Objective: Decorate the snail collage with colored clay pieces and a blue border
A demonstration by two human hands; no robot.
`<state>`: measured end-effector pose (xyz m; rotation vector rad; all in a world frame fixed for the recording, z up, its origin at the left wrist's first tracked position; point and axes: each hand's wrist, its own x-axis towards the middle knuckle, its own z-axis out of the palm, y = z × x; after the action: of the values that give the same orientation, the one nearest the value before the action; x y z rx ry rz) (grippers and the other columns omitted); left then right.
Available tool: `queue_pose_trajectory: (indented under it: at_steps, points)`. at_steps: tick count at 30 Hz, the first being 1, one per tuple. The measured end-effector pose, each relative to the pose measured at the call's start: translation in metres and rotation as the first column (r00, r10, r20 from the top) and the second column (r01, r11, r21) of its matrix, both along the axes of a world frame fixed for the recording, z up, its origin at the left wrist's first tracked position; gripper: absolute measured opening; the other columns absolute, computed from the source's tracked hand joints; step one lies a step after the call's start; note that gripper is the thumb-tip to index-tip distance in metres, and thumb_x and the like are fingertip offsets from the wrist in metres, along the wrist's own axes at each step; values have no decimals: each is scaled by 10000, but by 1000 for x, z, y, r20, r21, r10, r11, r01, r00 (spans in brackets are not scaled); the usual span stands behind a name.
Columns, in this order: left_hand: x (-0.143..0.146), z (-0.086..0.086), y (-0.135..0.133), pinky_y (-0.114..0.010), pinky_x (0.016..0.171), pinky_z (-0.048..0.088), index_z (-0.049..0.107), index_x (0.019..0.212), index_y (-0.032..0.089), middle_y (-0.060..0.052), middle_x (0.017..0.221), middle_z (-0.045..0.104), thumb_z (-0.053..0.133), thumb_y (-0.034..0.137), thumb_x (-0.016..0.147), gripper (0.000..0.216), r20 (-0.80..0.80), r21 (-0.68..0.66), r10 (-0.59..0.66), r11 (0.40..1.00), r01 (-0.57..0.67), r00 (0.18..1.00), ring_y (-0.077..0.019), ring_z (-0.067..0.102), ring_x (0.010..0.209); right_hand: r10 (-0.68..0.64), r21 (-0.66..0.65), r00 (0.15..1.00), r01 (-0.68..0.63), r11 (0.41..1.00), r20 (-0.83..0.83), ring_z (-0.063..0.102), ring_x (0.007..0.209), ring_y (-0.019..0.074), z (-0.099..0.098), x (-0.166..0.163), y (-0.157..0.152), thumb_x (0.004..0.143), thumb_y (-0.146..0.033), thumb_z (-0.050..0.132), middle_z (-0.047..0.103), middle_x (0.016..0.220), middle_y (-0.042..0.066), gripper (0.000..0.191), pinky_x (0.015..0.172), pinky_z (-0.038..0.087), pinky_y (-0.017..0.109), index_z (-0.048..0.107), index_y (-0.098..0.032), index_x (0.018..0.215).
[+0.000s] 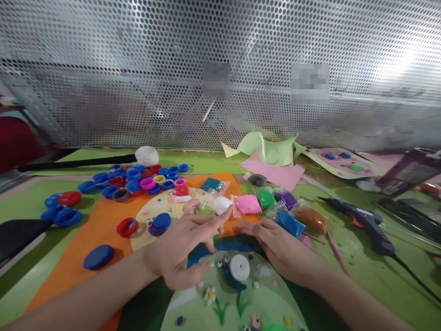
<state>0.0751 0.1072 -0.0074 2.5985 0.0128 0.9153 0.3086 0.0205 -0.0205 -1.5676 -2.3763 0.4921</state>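
My left hand (196,234) hovers over the upper left of a round green craft picture (275,294), its fingers spread and nothing in them. The index fingertip comes close to a white clay packet (222,205) and a pink clay packet (248,204). On the picture are a snail with a white bottle-cap shell (240,267), a clay daisy (209,295) and small clay dots. My right hand (270,239) lies with fingers stretched out at the picture's upper right edge, near a blue clay packet (290,223). Whether its fingertips touch the orange sheet (74,257) I cannot tell.
Several bottle caps and rings (133,174) are heaped at the back left. A yellow round picture (144,209) lies on the orange sheet. To the right are a glue gun (368,227) and a brown clay packet (312,218). Behind stands a perforated metal panel (172,82).
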Motion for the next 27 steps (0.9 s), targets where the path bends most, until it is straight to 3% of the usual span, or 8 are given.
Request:
queue_pose_trajectory:
  at_steps: [4, 11, 16, 22, 27]
  points:
    - [-3, 0, 3, -469, 864, 380, 111, 1436, 142, -47, 871, 721, 405, 252, 789, 719, -49, 2, -4, 1000, 4, 999, -298, 575, 996, -1, 5, 1000, 1, 1000, 3, 514, 1020, 241, 1, -1, 0, 767, 37, 329, 583, 1058, 152, 541, 864, 469, 398, 463, -100, 1273]
    - [-8, -3, -4, -454, 845, 386, 117, 1432, 121, -46, 831, 718, 394, 197, 705, 781, -109, 51, -11, 999, 16, 994, -308, 595, 962, 21, 58, 1000, -19, 998, -22, 511, 1035, 229, -2, 0, 3, 752, 36, 355, 596, 1091, 142, 551, 885, 457, 386, 469, -106, 1272]
    - [-13, 0, -17, -434, 908, 374, 41, 1439, 157, -34, 891, 710, 390, 220, 722, 800, -211, 66, 91, 995, -78, 973, -294, 547, 1075, 43, 108, 999, -39, 993, -30, 519, 1021, 224, -6, 1, 5, 755, 32, 375, 601, 1111, 135, 546, 884, 454, 368, 471, -104, 1274]
    - [-28, 2, -26, -529, 982, 234, -150, 1419, 137, -94, 1100, 661, 332, 207, 840, 756, -282, 101, 288, 957, -271, 915, -309, 439, 1208, 72, 154, 996, -63, 986, -50, 509, 1023, 212, -7, 2, 5, 757, 33, 380, 591, 1203, 90, 559, 903, 436, 357, 453, -128, 1287]
    - [-39, -3, -29, -499, 987, 253, -180, 1411, 135, -107, 1169, 623, 308, 272, 896, 723, -360, 143, 213, 975, -171, 908, -307, 395, 1241, 85, 171, 995, -75, 982, -50, 496, 1045, 210, -4, 1, 4, 755, 34, 378, 589, 1232, 53, 570, 905, 431, 336, 441, -137, 1294]
